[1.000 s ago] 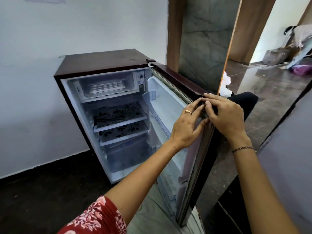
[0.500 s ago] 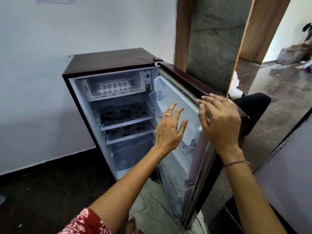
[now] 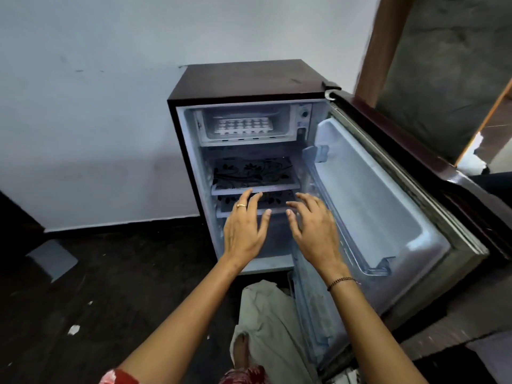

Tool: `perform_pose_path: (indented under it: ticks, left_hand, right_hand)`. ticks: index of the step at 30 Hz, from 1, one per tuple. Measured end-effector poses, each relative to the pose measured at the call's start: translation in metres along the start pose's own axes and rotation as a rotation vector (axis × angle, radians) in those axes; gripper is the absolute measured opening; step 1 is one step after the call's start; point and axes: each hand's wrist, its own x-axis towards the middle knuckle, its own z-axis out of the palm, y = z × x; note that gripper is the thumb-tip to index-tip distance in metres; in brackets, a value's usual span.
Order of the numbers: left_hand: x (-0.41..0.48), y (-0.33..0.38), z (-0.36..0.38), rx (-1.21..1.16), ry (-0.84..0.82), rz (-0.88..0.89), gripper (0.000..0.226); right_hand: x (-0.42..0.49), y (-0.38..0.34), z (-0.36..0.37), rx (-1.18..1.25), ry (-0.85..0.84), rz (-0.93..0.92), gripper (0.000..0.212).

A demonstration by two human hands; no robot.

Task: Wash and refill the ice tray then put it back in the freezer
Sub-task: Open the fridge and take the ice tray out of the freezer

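Note:
A small dark-brown fridge [image 3: 249,79] stands against the white wall with its door [image 3: 388,206] swung wide open to the right. A white ice tray [image 3: 243,126] lies in the open freezer compartment [image 3: 282,126] at the top. Below it are two shelves with black floral liners [image 3: 252,171]. My left hand [image 3: 245,225] and my right hand [image 3: 314,228] hover side by side in front of the lower shelves, fingers spread, holding nothing. Both are well below the ice tray.
The open door juts out on the right, with clear door bins [image 3: 379,266] on its inside. A wooden door frame [image 3: 385,42] rises behind it. The floor [image 3: 97,286] is dark, with a grey tile piece [image 3: 51,259] at left. My trouser leg [image 3: 266,328] is below.
Both hands have left the door's top edge and moved left, in front of the fridge's shelves. The door stands wider open. My view has shifted to face the fridge interior.

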Motion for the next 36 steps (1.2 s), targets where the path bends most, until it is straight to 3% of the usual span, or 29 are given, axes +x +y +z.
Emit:
perform_pose_path:
  ticks: [3, 11, 16, 26, 36]
  left_hand:
    - [0.006, -0.023, 0.007, 0.031, -0.019, -0.031, 0.056]
    - [0.050, -0.085, 0.035, 0.104, -0.252, -0.178, 0.050]
    - [0.095, -0.122, 0.043, 0.116, -0.308, -0.219, 0.048]
    - [0.170, -0.177, 0.065, -0.026, -0.363, -0.222, 0.045]
    - [0.279, -0.175, 0.079, -0.190, -0.309, -0.292, 0.044]
  right_hand:
    - [0.010, 0.000, 0.026, 0.021, -0.061, 0.028, 0.025]
    - [0.052, -0.002, 0.102, 0.042, -0.229, 0.071, 0.033]
    - [0.090, -0.010, 0.149, 0.019, -0.319, 0.057, 0.036]
    - [0.161, -0.001, 0.195, -0.028, -0.361, 0.196, 0.041]
    - [0.253, 0.026, 0.207, 0.038, -0.305, 0.287, 0.040]
